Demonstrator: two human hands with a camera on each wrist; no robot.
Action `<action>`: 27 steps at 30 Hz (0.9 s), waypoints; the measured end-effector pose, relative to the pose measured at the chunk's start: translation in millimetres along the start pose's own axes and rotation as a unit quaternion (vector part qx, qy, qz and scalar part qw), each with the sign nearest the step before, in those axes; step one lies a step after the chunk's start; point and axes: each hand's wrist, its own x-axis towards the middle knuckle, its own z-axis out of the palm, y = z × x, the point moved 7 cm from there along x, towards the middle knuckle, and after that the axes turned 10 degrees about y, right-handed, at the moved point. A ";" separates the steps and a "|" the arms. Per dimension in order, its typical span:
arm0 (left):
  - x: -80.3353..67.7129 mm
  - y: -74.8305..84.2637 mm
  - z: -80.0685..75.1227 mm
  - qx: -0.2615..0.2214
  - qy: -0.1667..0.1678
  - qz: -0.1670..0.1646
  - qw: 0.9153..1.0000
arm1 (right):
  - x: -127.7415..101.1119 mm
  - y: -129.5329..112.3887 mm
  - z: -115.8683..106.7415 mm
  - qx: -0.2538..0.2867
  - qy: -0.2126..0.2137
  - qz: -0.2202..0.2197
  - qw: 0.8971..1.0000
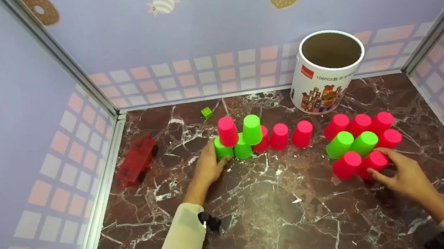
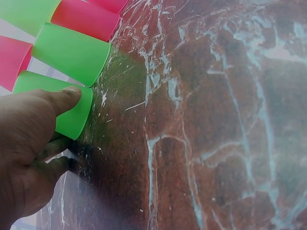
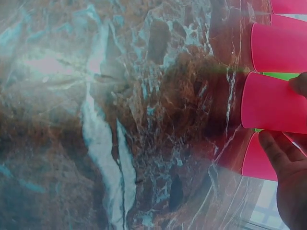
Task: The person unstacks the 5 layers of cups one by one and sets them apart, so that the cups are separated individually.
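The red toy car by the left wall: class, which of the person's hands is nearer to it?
Left. The left hand grips a green cup just right of the red toy car; the right hand is far across, at the pink cups.

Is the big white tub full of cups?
No, the white tub by the back wall stands open and looks empty inside.
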 end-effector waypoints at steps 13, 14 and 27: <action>0.3 0.0 0.7 0.004 0.000 0.001 1.000 | 26.1 -36.3 -19.7 0.007 0.063 -0.083 0.995; 0.1 -0.2 0.5 0.004 0.000 0.000 1.000 | 30.3 -41.5 -20.2 0.006 0.066 -0.089 0.994; -1.0 6.0 -4.2 -0.012 0.020 0.009 1.000 | 94.8 -120.2 28.8 0.006 0.022 -0.151 0.988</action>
